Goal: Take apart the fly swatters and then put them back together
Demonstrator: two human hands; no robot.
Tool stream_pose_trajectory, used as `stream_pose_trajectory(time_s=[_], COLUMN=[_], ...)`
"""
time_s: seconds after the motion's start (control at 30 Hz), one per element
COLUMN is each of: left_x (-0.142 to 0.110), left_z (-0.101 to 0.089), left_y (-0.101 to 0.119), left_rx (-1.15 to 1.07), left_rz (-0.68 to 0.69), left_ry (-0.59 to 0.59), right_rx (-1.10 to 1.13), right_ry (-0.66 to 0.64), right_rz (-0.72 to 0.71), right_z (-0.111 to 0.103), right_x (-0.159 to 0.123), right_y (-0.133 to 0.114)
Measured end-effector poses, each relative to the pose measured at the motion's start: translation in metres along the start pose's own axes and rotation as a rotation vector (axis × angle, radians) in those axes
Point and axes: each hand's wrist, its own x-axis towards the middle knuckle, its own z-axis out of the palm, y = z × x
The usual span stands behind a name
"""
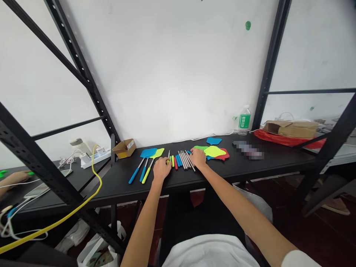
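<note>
My left hand [162, 169] is closed at the left end of a row of loose handles, its fingertips on a green handle [168, 160] with a thin metal tip above it. Beside it lie yellow, red [175, 163] and blue handles [179, 160]. Several metal rods [184, 160] follow to the right. My right hand [198, 157] is bent over the rods' upper ends, with a bit of blue at its fingertips; its grip is partly hidden. Near it are loose swatter heads, a yellow one [214, 151] on top. Left of my left hand lie assembled fly swatters [144, 168].
A small open cardboard box [124, 149] stands at the table's left end. A blue swatter head [214, 141] lies farther back. To the right are a blurred packet [248, 150] and a water bottle [244, 120]. A yellow cable [96, 185] crosses the left side, near another person's hand [17, 178].
</note>
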Motion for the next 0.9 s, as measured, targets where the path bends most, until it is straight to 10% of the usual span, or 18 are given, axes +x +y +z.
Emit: stream_pose_trajectory(time_s=[0.53,0.9], left_x=[-0.003,-0.028], left_z=[-0.004,-0.014], left_y=[-0.001,-0.007], left_rx=[0.003,0.107], left_rz=[-0.022,-0.057], left_ry=[-0.036,0.029], right_rx=[-0.001,-0.313], right_ry=[0.132,0.061], right_rz=[-0.077,-0.031], right_z=[-0.018,-0.078], right_x=[0.001,0.007], right_y=[0.008,0.085])
